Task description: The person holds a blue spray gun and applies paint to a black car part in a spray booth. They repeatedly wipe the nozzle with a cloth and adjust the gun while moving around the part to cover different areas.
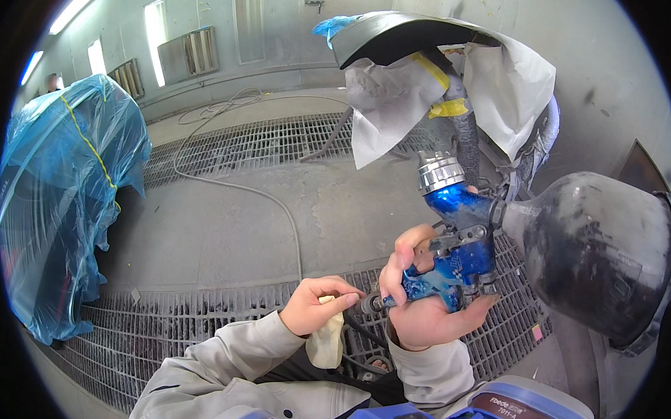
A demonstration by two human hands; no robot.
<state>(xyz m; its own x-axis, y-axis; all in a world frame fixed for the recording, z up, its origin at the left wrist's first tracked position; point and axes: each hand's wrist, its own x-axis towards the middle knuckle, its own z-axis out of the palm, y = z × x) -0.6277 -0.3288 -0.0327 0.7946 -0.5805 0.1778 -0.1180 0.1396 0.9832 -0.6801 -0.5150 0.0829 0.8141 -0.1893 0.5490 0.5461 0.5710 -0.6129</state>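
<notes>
My right hand [435, 305] is wrapped round the handle of a blue spray gun [452, 265], which has a silver air cap at its front end. A large cup [596, 255], grey and smeared with dark paint, is joined to the gun's right side. From the bottom of the handle, an air hose [361, 328] hangs down on a fitting. My left hand [321, 305] is closed on a pale yellow cloth [326, 342] that dangles below it. Its fingertips are close beside the hose fitting; whether they touch it I cannot tell.
Ahead right, a curved dark panel [400, 38] rests on a stand wrapped with white masking paper [398, 101]. Blue plastic film [70, 193] covers a large object at left. A hose [277, 200] crosses the floor between metal gratings [153, 343]. A respirator [521, 408] shows below.
</notes>
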